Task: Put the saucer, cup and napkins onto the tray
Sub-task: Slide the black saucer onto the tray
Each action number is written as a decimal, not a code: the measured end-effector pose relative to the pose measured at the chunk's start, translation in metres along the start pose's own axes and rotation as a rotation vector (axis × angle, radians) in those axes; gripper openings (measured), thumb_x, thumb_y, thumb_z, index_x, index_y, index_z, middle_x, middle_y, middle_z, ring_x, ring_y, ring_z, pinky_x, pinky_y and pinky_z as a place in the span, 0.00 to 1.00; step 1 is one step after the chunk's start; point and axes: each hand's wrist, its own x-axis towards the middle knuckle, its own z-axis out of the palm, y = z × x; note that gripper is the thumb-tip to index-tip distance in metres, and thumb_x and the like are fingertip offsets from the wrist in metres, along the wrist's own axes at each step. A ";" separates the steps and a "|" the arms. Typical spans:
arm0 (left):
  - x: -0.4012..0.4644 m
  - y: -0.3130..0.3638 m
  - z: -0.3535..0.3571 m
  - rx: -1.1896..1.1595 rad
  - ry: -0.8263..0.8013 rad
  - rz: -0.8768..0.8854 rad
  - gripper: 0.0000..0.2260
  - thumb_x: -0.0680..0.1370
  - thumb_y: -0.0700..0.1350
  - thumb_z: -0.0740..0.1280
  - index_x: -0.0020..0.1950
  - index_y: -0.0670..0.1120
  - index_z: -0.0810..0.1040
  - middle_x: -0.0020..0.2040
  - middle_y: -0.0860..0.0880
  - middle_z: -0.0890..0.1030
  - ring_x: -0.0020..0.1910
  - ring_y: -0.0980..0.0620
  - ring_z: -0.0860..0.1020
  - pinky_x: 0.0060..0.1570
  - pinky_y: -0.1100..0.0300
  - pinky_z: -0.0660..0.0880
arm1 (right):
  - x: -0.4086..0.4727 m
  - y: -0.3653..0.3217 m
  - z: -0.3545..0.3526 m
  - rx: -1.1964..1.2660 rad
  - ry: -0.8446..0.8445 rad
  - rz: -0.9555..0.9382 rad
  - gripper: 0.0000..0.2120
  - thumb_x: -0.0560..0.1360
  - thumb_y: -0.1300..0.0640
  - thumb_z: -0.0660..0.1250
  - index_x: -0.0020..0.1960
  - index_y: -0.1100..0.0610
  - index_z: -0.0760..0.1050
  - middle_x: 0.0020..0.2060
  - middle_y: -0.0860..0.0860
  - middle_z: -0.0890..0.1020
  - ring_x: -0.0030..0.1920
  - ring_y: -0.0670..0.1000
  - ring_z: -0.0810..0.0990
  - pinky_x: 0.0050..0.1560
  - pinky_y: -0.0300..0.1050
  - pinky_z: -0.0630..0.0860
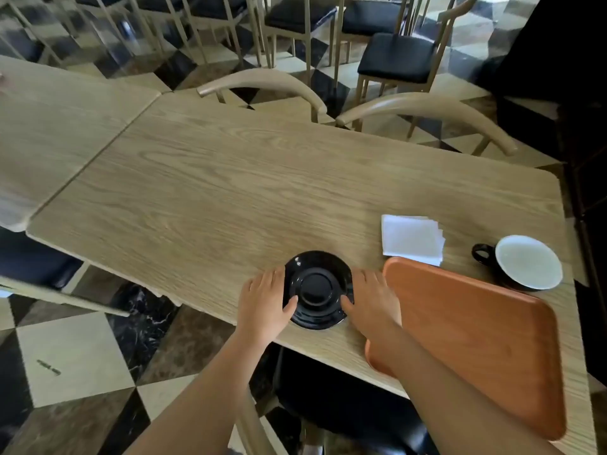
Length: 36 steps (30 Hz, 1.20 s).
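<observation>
A black saucer (pixel 317 287) lies near the front edge of the wooden table (pixel 213 192). My left hand (pixel 266 300) grips its left rim and my right hand (pixel 369 298) grips its right rim, each with a thumb on top. Right of the saucer lies an orange-brown tray (pixel 476 339) with nothing on it; my right forearm crosses its near-left corner. A stack of white napkins (pixel 412 238) rests beyond the tray's far-left corner. At the far right stands a black cup (pixel 522 262) with a white inside, its handle pointing left.
Two curved wooden chair backs (pixel 262 83) stand along the table's far edge. A second table (pixel 49 126) adjoins on the left. More chairs fill the background, and a dark-seated chair (pixel 345 405) sits under the near edge. The floor is checkered tile.
</observation>
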 end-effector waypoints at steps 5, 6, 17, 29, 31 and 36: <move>0.006 -0.003 0.015 -0.087 -0.056 -0.151 0.24 0.72 0.58 0.65 0.61 0.44 0.72 0.55 0.47 0.79 0.54 0.47 0.76 0.54 0.52 0.72 | 0.006 -0.001 0.017 -0.062 -0.041 0.054 0.28 0.75 0.49 0.63 0.70 0.58 0.58 0.61 0.55 0.74 0.61 0.54 0.71 0.56 0.47 0.72; 0.007 0.000 0.016 -0.121 -0.057 -0.187 0.21 0.71 0.57 0.67 0.57 0.44 0.75 0.51 0.47 0.79 0.52 0.46 0.76 0.52 0.52 0.73 | 0.006 -0.002 0.019 -0.030 -0.057 0.067 0.28 0.75 0.51 0.63 0.71 0.58 0.58 0.62 0.55 0.73 0.61 0.55 0.71 0.55 0.47 0.72; 0.008 0.030 0.006 -0.924 -0.129 -0.330 0.12 0.77 0.35 0.60 0.49 0.47 0.80 0.40 0.51 0.81 0.43 0.52 0.80 0.42 0.57 0.79 | -0.009 0.036 -0.001 0.634 0.127 0.259 0.17 0.71 0.66 0.59 0.56 0.52 0.76 0.43 0.50 0.83 0.43 0.50 0.80 0.43 0.42 0.76; 0.050 0.141 0.009 -0.832 -0.126 -0.063 0.15 0.72 0.33 0.65 0.56 0.45 0.80 0.36 0.48 0.79 0.37 0.47 0.79 0.44 0.57 0.77 | -0.043 0.151 -0.021 0.827 0.254 0.556 0.18 0.70 0.67 0.64 0.55 0.52 0.78 0.38 0.42 0.80 0.33 0.48 0.82 0.41 0.48 0.81; 0.052 0.148 0.010 -0.769 -0.070 -0.023 0.15 0.71 0.32 0.66 0.54 0.45 0.81 0.32 0.52 0.77 0.32 0.53 0.76 0.34 0.71 0.69 | -0.045 0.158 -0.018 0.854 0.248 0.559 0.17 0.71 0.67 0.64 0.55 0.51 0.78 0.39 0.40 0.80 0.30 0.45 0.82 0.37 0.43 0.81; 0.051 0.154 0.014 -0.666 -0.041 0.046 0.13 0.69 0.32 0.65 0.50 0.44 0.82 0.30 0.47 0.78 0.30 0.48 0.74 0.31 0.70 0.67 | -0.044 0.164 -0.012 0.881 0.231 0.542 0.17 0.71 0.66 0.64 0.53 0.48 0.77 0.41 0.41 0.80 0.29 0.42 0.81 0.27 0.30 0.75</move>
